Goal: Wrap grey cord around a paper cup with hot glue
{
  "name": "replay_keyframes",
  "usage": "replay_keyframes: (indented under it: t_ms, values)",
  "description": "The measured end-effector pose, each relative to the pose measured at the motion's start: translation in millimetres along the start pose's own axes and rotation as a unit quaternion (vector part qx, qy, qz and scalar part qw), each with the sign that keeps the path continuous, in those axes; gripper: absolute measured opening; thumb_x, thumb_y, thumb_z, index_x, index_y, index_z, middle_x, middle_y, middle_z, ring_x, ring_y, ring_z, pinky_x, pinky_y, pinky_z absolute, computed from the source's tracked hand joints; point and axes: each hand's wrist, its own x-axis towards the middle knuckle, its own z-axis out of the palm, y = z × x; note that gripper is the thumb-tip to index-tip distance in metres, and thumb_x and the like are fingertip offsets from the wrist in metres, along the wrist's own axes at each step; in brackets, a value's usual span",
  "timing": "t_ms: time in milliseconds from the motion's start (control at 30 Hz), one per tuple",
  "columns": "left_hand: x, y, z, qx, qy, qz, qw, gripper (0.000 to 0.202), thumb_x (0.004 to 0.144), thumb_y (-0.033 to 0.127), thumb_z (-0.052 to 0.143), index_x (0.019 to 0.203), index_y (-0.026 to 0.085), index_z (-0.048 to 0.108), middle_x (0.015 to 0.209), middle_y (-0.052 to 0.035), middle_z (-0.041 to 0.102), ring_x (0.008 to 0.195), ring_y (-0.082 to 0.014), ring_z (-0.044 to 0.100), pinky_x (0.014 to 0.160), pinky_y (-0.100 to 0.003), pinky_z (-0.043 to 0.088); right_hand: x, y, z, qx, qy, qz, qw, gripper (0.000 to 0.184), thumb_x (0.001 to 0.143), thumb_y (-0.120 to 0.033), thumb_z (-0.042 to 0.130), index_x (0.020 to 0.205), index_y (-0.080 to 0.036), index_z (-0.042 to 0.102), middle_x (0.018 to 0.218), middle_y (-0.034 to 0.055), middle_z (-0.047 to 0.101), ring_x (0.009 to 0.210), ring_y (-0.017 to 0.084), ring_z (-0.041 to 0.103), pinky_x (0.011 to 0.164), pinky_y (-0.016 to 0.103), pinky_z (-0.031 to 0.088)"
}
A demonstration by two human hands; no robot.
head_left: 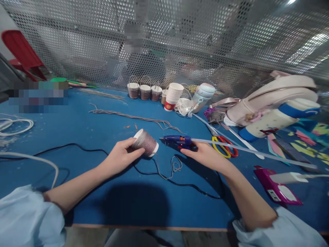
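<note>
My left hand (120,156) grips a paper cup (145,142) wrapped in grey-brown string, tipped on its side just above the blue table (108,202). The string's loose end (174,166) trails down onto the table in a small loop. My right hand (205,155) holds a blue hot glue gun (178,141) with its nozzle pointing left, a short gap from the cup's rim. A long clear glue stick (257,152) sticks out of the gun's back to the right. The gun's black cord (180,183) runs across the table below both hands.
Three string-wrapped cups (145,92) and a stack of white cups (173,96) stand by the perforated screen. Scissors with yellow and red handles (224,145) lie right of the gun. Loose string (133,117), a pink bag (269,97), a bottle (275,120), paper scraps and a magenta power strip (276,188) lie around.
</note>
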Motion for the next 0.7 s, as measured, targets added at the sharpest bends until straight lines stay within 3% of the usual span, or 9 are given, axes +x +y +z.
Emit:
replay_keyframes:
  t_ms: [67,200,467,700]
  values:
    - [0,0,0.4,-0.003,0.001,-0.008,1.000,0.030,0.077,0.037,0.061,0.090,0.011,0.068,0.082,-0.0065,0.068,0.075,-0.0201,0.060,0.071,-0.033,0.046,14,-3,10,0.029,-0.012,0.020,0.999,0.039,0.084,-0.052,0.054,0.108,-0.024,0.069,0.102,0.0029,0.074,0.095,0.026,0.067,0.079,0.033,0.051]
    - [2,-1,0.8,-0.014,0.001,-0.021,1.000,0.031,0.076,0.037,0.061,0.091,0.012,0.068,0.083,-0.0061,0.069,0.076,-0.0204,0.062,0.072,-0.033,0.047,23,-7,24,0.076,0.027,0.037,0.996,0.034,0.083,-0.046,0.056,0.103,-0.023,0.072,0.101,0.0033,0.075,0.098,0.026,0.067,0.081,0.033,0.051]
    - [5,-2,0.2,0.015,0.035,-0.019,0.999,0.027,0.077,0.037,0.060,0.085,0.012,0.069,0.075,-0.0034,0.066,0.068,-0.0170,0.058,0.064,-0.029,0.045,-21,-24,22,0.125,0.078,-0.035,0.988,0.025,0.083,-0.045,0.058,0.088,-0.021,0.063,0.063,-0.0012,0.066,0.058,0.016,0.061,0.054,0.026,0.046]
    - [5,-3,0.9,0.037,0.050,-0.006,0.998,0.024,0.078,0.035,0.059,0.083,0.013,0.068,0.073,-0.0026,0.064,0.067,-0.0157,0.055,0.063,-0.028,0.043,-34,-39,31,0.094,0.051,-0.100,0.989,0.019,0.085,-0.041,0.058,0.083,-0.022,0.061,0.066,-0.0023,0.065,0.054,0.012,0.056,0.052,0.023,0.042]
